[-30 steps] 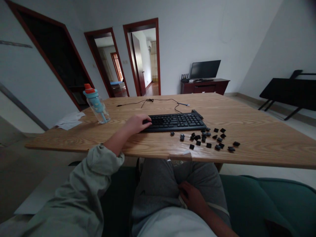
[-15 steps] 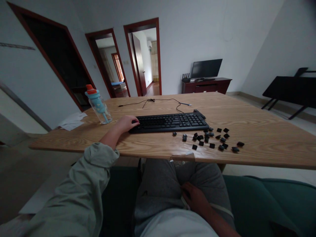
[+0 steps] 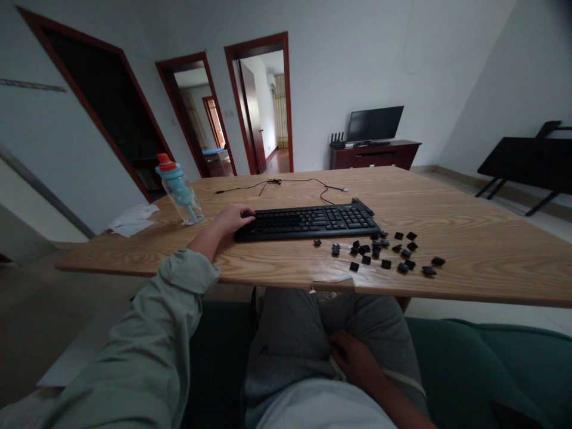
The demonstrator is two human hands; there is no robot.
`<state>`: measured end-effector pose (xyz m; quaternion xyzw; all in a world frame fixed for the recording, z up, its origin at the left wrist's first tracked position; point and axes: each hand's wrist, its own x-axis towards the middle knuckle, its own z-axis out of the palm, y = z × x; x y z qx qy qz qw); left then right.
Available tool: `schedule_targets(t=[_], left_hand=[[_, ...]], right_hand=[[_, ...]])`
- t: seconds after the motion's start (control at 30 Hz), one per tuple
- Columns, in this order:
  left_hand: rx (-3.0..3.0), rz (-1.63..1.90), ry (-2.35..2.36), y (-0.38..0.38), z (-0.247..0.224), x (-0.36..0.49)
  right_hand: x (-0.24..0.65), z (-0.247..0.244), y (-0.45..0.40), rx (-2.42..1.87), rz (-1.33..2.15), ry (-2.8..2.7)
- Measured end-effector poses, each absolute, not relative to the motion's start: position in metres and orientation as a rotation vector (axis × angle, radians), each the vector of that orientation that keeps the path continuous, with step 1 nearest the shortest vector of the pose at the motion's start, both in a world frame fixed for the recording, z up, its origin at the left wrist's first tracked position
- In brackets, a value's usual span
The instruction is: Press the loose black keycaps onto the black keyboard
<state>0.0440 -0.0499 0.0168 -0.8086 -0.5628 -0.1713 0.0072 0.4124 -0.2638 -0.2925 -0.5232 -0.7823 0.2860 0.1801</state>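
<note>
L hand (image 3: 230, 218): fingers part-curled, touching kybd (image 3: 308, 222) L end.

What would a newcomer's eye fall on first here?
Probably the loose black keycaps scattered on the wooden table, in front of the black keyboard and past its right end. The left hand is at the keyboard's left end; a bottle with a red-orange lid stands farther left.

Home living room, television (image 3: 376, 124) on low cabinet (image 3: 375, 156), green sofa (image 3: 487, 363), doorways to other rooms (image 3: 277, 113)
</note>
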Motion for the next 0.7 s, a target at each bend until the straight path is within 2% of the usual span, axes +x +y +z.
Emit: schedule_targets(t=[0.37,0.7], left_hand=[[-2.648,-0.431,-1.660,-0.032,0.007,0.043],[-2.616,-0.486,-1.700,-0.040,0.007,0.046]], right_hand=[[0.412,-0.293,-0.263,-1.471,0.822,-2.203],[0.412,-0.294,-0.263,-1.476,0.815,-2.199]])
